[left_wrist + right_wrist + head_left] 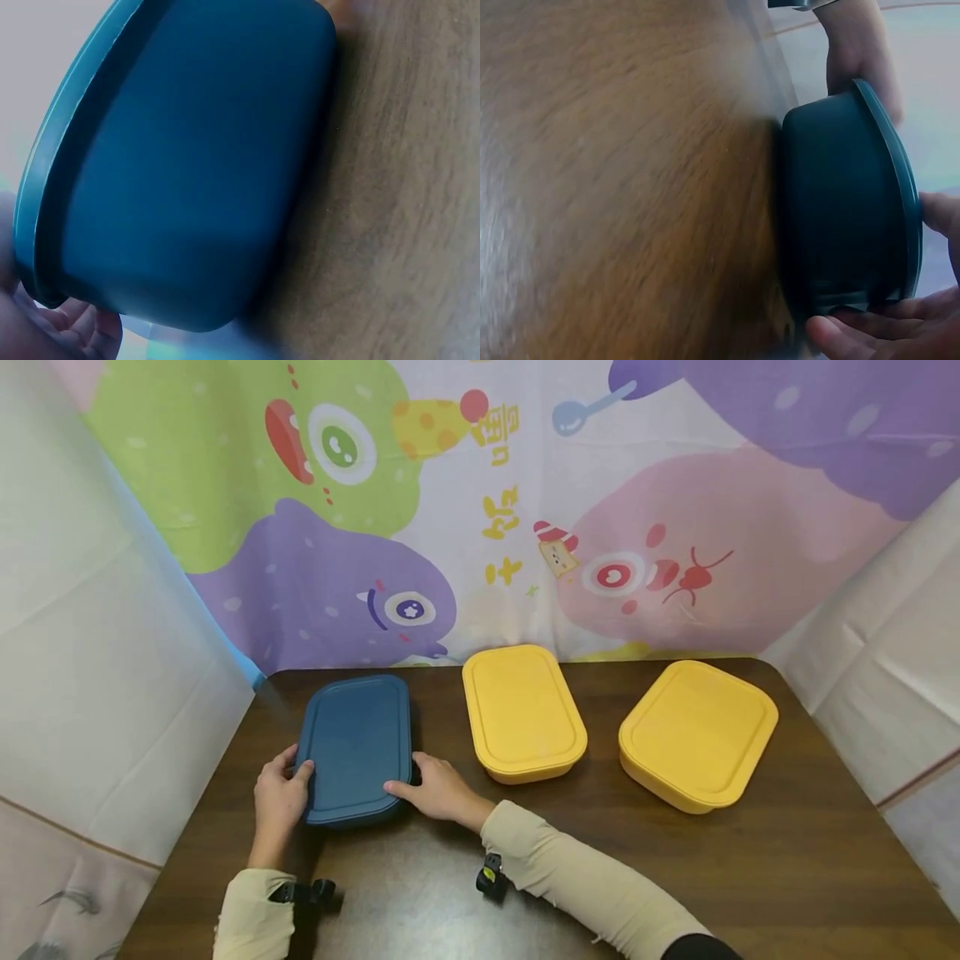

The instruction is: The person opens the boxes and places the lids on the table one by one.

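**Both hands on the blue box, at the left of the frame**

At the left, the blue box (356,747) has its lid (352,727) on, with its far end just beside the back edge of the tabletop (615,860). To handle it well, the left hand (281,797) and the right hand (442,789) should bear evenly, so that the box is level and square. Both hold the near half; if it is to be raised, the far end could dip — a hold nearer the middle would be safer. Light thumbs seem wise, with the fingers doing the work.

Each grip is partly closed, pinching the box's edge. The left has its thumb over the lid and fingers tucked below the rim; the right matches — thumb on the lid near the lower corner, fingers against the side. Shadow hides the base, so I cannot tell whether all of it rests down.

Just beyond the right hand, the centre yellow box (525,710) calls for elbow room; the outer yellow box (697,735) is well apart.
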The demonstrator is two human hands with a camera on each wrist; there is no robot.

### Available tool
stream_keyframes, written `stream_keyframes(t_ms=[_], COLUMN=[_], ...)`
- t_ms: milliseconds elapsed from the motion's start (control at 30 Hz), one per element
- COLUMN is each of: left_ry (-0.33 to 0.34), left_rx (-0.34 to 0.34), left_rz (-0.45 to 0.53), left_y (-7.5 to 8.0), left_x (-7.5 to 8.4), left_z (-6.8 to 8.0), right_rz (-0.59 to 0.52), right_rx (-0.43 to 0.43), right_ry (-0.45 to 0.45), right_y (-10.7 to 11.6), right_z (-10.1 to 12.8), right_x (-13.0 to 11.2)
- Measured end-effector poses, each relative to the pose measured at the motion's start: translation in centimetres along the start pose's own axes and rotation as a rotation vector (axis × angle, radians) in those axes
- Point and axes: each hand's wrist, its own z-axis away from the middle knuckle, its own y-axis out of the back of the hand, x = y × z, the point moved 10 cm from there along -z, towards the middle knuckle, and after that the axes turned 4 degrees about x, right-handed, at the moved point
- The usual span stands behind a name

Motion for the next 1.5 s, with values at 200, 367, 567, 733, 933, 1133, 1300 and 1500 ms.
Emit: stream_keyframes(t_ms=[200, 367, 567, 733, 933, 1133, 1300, 1500], left_ry=[-0.016, -0.037, -0.078, -0.150, -0.246, -0.370, -0.469, -0.555], left_rx=[0.011, 0.018, 0.103, 0.111, 0.031, 0.000, -0.039, -0.097], left_rz=[-0.060, -0.099, -0.125, -0.118, -0.116, -0.111, -0.097, -0.108], left_y=[0.0, 0.1, 0.9, 0.6, -0.6, -1.6, -2.6, -3.2], left_x=[0.5, 1.5, 2.7, 3.8, 5.3, 7.0, 8.2, 9.4], left_z=[-0.1, -0.1, 0.3, 0.7, 1.6, 2.6, 3.9, 4.7], right_rz=[0.027, 0.036, 0.028, 0.029, 0.006, 0.023, 0.075, 0.109], right_rx=[-0.008, -0.020, -0.067, -0.108, -0.118, -0.092, -0.087, -0.075], right_ry=[0.027, 0.065, 0.096, 0.082, 0.105, 0.146, 0.133, 0.128], right_y=[-0.1, 0.1, -0.1, -0.7, -0.7, -0.6, -0.9, -1.0], right_z=[-0.3, -0.4, -0.4, -0.4, -0.2, 0.0, 0.0, 0.0], right_x=[0.4, 0.3, 0.2, 0.6, 0.6, 0.3, 0.7, 0.6])
